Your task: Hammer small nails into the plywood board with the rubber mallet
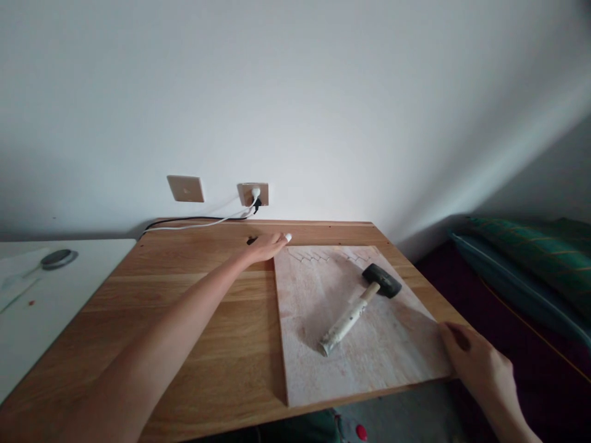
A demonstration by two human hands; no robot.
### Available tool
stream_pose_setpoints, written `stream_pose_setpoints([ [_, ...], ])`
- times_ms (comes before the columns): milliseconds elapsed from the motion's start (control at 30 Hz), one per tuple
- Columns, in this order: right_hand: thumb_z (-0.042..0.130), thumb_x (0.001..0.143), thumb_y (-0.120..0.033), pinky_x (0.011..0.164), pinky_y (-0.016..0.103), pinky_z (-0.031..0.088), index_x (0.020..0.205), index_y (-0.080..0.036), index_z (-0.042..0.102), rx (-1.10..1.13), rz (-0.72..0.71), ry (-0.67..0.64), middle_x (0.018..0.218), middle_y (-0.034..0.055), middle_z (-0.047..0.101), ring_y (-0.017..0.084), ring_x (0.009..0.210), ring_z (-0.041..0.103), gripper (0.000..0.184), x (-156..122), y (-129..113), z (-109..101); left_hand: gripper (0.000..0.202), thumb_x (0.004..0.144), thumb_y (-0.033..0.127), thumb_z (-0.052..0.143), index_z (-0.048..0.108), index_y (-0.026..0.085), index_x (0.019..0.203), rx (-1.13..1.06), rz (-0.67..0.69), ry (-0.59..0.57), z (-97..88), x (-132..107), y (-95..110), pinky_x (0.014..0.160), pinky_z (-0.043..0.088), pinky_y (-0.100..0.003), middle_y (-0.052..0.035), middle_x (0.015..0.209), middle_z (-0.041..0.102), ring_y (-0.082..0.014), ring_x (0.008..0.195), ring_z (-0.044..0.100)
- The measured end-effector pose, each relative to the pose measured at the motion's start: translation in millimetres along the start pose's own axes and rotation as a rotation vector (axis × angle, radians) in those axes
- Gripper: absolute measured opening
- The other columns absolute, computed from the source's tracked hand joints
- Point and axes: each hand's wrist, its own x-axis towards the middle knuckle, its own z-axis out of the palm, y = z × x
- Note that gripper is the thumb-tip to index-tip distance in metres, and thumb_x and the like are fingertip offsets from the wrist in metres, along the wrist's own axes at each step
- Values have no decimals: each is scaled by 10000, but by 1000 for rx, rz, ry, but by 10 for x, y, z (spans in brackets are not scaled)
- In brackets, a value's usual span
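Observation:
A pale, whitish wooden board [318, 320] lies on the wooden table, jutting slightly past its near edge. On it rests a mallet [346, 320] with a black head and a worn whitish handle. Thin zigzag lines [314, 256] run along the board's far side. My left hand [266, 247] is at the board's far left corner, fingers bent around it, with something white at one fingertip. My right hand [480, 363] grips the board's near right corner; its fingertips are partly hidden.
The wooden table [221, 344] meets the white wall. Plugs and cables hang from a wall socket [262, 195], beside a blank plate [185, 188]. A white surface [55, 301] with a round grey object [59, 259] stands left. Cushions [530, 264] lie on the right.

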Motion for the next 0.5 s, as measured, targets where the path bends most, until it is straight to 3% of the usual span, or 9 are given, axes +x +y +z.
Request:
stream_pose_setpoints([
  [133, 525, 802, -598, 679, 446, 589, 882, -277, 766, 71, 86, -99, 806, 107, 824, 381, 816, 800, 409, -200, -349, -30, 223, 966, 432, 602, 694, 262, 857, 244, 107, -62, -333, -372, -53, 810, 471, -288, -48, 821, 747, -248, 810, 692],
  [233, 500, 828, -569, 672, 449, 572, 930, -271, 750, 74, 80, -134, 783, 102, 824, 384, 775, 801, 402, -291, -648, -27, 276, 1022, 404, 487, 715, 248, 1027, 506, 137, -78, -551, -605, -93, 866, 475, -311, -87, 972, 788, -262, 914, 720],
  [367, 515, 814, -567, 660, 433, 576, 893, -276, 742, 129, 46, -155, 737, 81, 824, 374, 754, 811, 377, -375, -961, 13, 353, 1038, 371, 401, 715, 225, 1110, 718, 40, -131, -853, -783, -125, 812, 472, -337, -112, 998, 794, -283, 906, 735],
  [500, 538, 826, -565, 589, 390, 579, 859, -284, 751, 200, -28, -145, 704, 62, 819, 343, 673, 808, 354, -500, -1168, 40, 393, 1022, 447, 417, 736, 226, 1089, 754, -93, -197, -1156, -834, -179, 771, 464, -336, -118, 1004, 801, -301, 928, 739],
])
